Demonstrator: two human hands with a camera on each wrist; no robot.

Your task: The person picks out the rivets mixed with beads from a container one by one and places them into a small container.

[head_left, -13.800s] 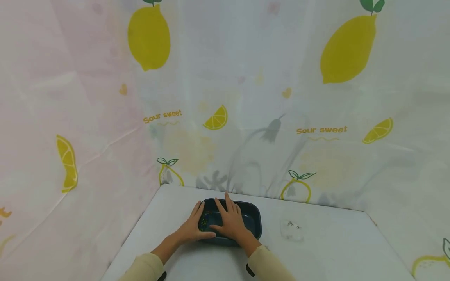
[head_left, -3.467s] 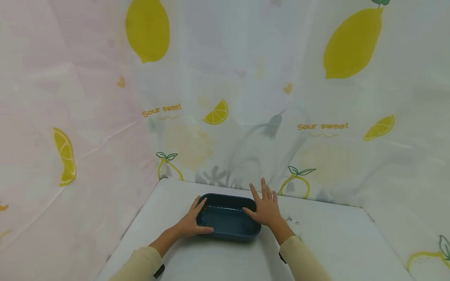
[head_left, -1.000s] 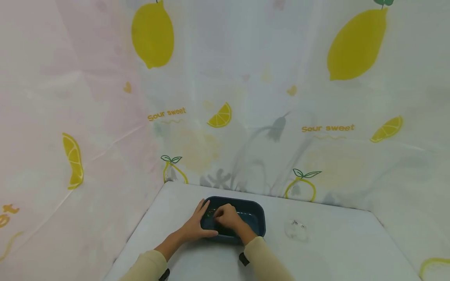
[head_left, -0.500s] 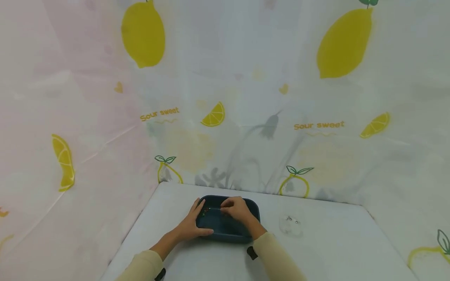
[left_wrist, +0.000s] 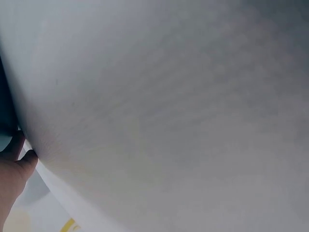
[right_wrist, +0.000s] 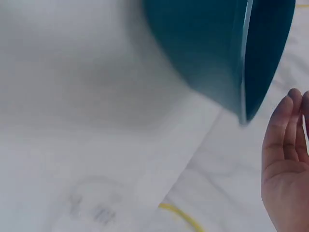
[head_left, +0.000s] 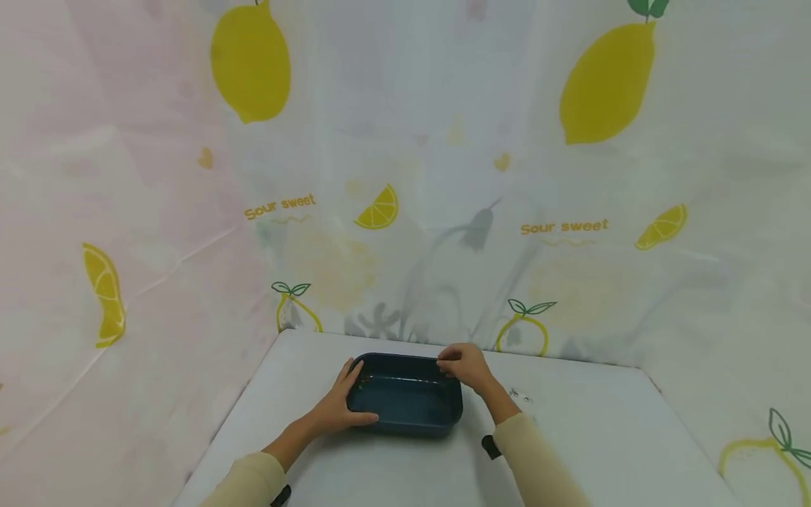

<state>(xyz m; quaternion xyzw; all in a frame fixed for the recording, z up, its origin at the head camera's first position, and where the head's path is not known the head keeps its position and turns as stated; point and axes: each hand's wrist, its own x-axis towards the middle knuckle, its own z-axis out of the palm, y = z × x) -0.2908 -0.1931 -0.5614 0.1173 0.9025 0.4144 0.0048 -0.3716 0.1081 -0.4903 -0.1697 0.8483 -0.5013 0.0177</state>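
Note:
A dark blue rectangular basin stands on the white table in the head view. My left hand holds its left end, fingers at the rim and thumb along the front edge. Small coloured pieces lie inside, near those fingers. My right hand is over the basin's back right corner, thumb and fingertips brought together in a pinch on something small; I cannot tell what it is. In the right wrist view, that hand shows curled fingers beside the blue basin wall.
A clear, see-through tray with a few small bits lies on the table right of the basin, partly behind the right forearm. The white table meets a lemon-print cloth wall at its back edge.
From inside the basin near the coloured pieces, my right hand has lifted and moved right to the back right corner, fingers still pinched. The left hand keeps its place on the basin.

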